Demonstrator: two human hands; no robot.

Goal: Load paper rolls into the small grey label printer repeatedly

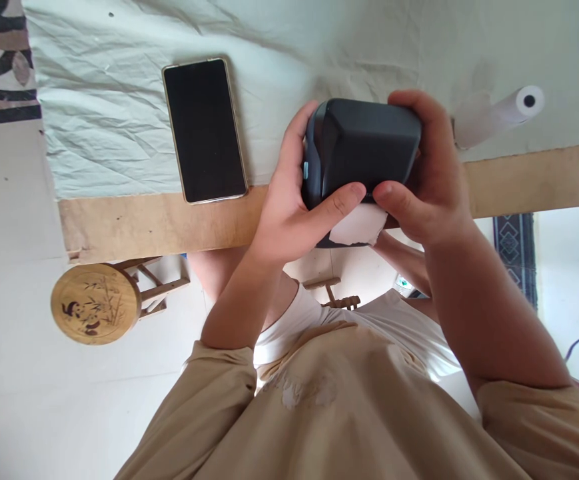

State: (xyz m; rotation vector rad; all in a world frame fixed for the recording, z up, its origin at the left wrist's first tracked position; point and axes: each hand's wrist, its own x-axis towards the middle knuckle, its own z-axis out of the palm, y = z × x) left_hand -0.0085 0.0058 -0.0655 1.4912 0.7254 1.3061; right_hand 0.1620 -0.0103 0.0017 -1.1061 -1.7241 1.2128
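Our left hand (286,217) and right hand (442,183) are clamped on a black device (372,143), one at each side, just right of the phone (204,130). Our thumbs lie over the device's near side with their tips just apart, while some of our other fingers are hidden behind it. A torn-edged piece of white paper (356,225) shows below the thumbs, nearer to us than the phone, and a small pale blue tab (306,171) marks the side of the device facing the phone. We cannot tell whether the device touches the bench (154,227) below.

The phone lies face up, its screen dark, on a creased pale green cloth (104,120), its near end reaching the bench's bare wooden edge. Well to the right of the phone, beyond our right hand, a white roll (502,117) lies on its side with its dark core showing. Nearer to us than the phone and to its left, a round wooden stool (96,303) with a painted seat stands on the pale floor (9,373).
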